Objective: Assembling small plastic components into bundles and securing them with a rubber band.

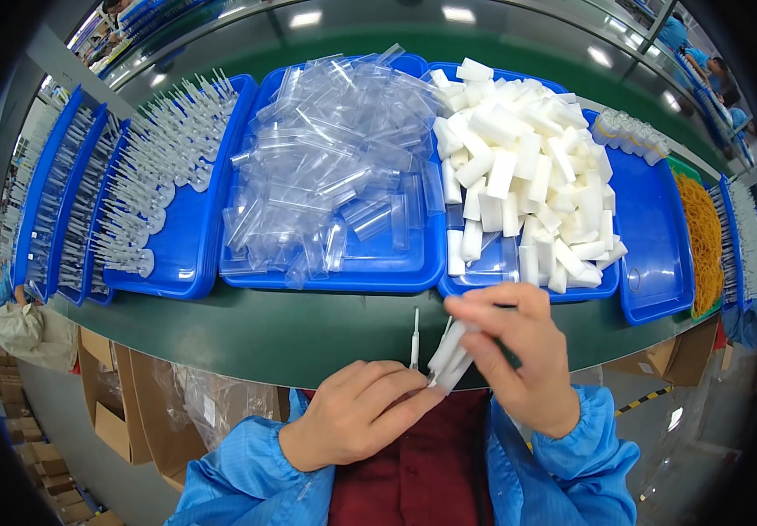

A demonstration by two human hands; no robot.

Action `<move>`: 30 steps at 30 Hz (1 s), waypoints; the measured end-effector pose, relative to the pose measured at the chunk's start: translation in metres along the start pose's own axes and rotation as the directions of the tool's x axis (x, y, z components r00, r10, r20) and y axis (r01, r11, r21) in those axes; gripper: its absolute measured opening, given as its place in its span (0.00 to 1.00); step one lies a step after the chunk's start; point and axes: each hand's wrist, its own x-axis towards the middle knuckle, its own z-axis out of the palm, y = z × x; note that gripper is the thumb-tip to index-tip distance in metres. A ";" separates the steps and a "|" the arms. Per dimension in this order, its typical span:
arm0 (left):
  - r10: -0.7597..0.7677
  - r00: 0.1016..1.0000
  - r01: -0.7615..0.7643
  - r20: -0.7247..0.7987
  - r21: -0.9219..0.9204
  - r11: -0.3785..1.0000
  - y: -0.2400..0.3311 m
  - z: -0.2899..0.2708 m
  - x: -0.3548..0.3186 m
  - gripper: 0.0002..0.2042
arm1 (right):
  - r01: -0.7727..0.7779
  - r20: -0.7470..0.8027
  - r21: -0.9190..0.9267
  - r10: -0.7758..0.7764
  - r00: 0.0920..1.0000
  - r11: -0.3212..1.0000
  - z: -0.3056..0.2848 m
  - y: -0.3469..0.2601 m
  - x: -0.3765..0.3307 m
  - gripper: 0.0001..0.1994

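My left hand is closed at the table's near edge, its fingertips at the lower end of a bundle. A thin white rod with a narrow tip stands up from these fingers. Beside it, white tubular pieces, seemingly foam in a clear sleeve, lean toward my right hand. That hand is slightly blurred; its thumb and bent fingers are around the top of the white pieces. The lower ends are hidden by my left fingers.
Ahead are blue trays of clear plastic sleeves, white foam pieces and upright white rod-like parts. A blue tray with small clear-and-white parts stands right of the foam. Yellow rubber bands fill a green tray. Cardboard boxes stand below left.
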 end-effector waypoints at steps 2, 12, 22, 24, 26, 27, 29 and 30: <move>0.012 1.000 -0.012 -0.008 -0.015 1.000 -0.002 -0.002 0.000 0.18 | 0.116 0.052 0.001 -0.116 0.992 0.993 0.004 0.003 -0.002 0.18; -0.051 0.978 0.001 -0.200 -0.242 0.970 -0.014 0.015 -0.016 0.19 | 0.239 0.113 0.056 -0.244 0.963 0.970 0.009 0.005 -0.001 0.14; -0.416 0.908 0.324 -0.043 -0.556 0.765 -0.005 0.010 -0.009 0.17 | 0.053 -0.199 -0.184 -0.090 0.976 0.981 -0.006 0.022 -0.008 0.17; -0.346 0.937 0.293 -0.048 -0.431 0.853 -0.003 0.006 -0.006 0.16 | -0.038 -0.300 -0.500 -0.132 0.945 0.865 -0.024 0.037 0.000 0.17; -0.266 0.961 0.226 -0.079 -0.332 0.916 -0.004 0.012 -0.005 0.17 | -0.120 -0.315 -0.666 -0.132 0.940 0.736 -0.035 0.044 0.009 0.18; -0.223 0.971 0.190 -0.090 -0.280 0.941 -0.005 0.015 -0.005 0.17 | -0.114 -0.282 -0.670 -0.110 0.953 0.733 -0.035 0.047 0.011 0.18; -0.132 0.990 0.120 -0.051 -0.192 0.974 -0.008 0.014 -0.001 0.18 | -0.098 -0.212 -0.677 -0.066 0.975 0.729 -0.034 0.053 0.013 0.19; -0.106 0.994 0.102 -0.016 -0.156 0.982 -0.009 0.012 -0.001 0.18 | -0.072 -0.199 -0.671 -0.086 0.976 0.738 -0.034 0.053 0.015 0.19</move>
